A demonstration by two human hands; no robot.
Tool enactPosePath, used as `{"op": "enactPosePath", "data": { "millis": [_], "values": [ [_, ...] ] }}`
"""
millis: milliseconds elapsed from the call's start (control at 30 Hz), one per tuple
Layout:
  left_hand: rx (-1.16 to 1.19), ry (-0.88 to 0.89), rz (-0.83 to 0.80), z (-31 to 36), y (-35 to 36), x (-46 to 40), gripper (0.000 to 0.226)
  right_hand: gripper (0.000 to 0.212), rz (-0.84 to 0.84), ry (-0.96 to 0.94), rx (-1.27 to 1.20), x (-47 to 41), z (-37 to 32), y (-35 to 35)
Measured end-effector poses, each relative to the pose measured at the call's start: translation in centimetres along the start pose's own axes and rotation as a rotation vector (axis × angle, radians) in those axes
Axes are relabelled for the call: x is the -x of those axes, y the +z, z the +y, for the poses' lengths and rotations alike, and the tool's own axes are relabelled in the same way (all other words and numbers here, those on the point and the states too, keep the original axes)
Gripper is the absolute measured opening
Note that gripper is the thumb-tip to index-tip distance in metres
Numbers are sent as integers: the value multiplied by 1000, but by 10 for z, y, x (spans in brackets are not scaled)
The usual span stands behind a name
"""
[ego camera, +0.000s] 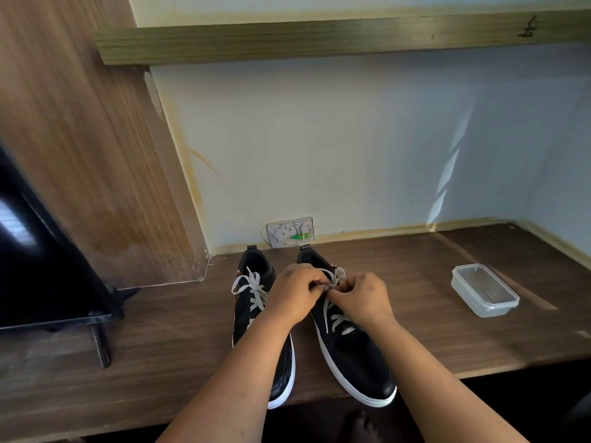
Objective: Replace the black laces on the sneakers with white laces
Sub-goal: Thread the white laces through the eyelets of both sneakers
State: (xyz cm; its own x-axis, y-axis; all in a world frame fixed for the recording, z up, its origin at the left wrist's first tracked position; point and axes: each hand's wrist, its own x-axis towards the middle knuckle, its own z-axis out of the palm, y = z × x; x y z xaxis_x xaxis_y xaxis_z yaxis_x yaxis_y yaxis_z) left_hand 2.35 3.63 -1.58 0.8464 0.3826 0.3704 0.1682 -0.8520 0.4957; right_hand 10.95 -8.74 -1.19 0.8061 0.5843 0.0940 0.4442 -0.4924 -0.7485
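Note:
Two black sneakers with white soles stand side by side on the wooden desk, toes toward me. The left sneaker (252, 314) carries a white lace (254, 290) tied in a bow. The right sneaker (355, 356) has a white lace (335, 318) crossed through its eyelets. My left hand (295, 294) and my right hand (363, 297) meet over the top of the right sneaker, each pinching part of its white lace near the tongue. The fingertips hide the lace ends. No black lace is visible.
A lidded clear plastic container (484, 290) sits on the desk (179, 343) to the right. A black screen on a stand (48, 266) fills the left side. A white wall box (291, 232) sits behind the sneakers, under a wooden shelf (319, 39).

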Motion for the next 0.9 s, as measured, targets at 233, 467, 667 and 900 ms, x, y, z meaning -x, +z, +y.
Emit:
{"op": "enactPosePath", "data": {
  "millis": [233, 467, 667, 900],
  "values": [
    [46, 5, -18, 1, -2, 0, 14, 31, 22, 10, -8, -1, 1, 3],
    [15, -8, -15, 2, -1, 3, 14, 35, -192, -25, 80, -6, 1, -23],
    [19, -8, -34, 4, -4, 3, 10, 20, -829, -39, 354, 8, -3, -86],
    [-200, -128, -62, -5, -16, 7, 11, 13, -947, -40, 385, 21, -7, -108]
  ]
}}
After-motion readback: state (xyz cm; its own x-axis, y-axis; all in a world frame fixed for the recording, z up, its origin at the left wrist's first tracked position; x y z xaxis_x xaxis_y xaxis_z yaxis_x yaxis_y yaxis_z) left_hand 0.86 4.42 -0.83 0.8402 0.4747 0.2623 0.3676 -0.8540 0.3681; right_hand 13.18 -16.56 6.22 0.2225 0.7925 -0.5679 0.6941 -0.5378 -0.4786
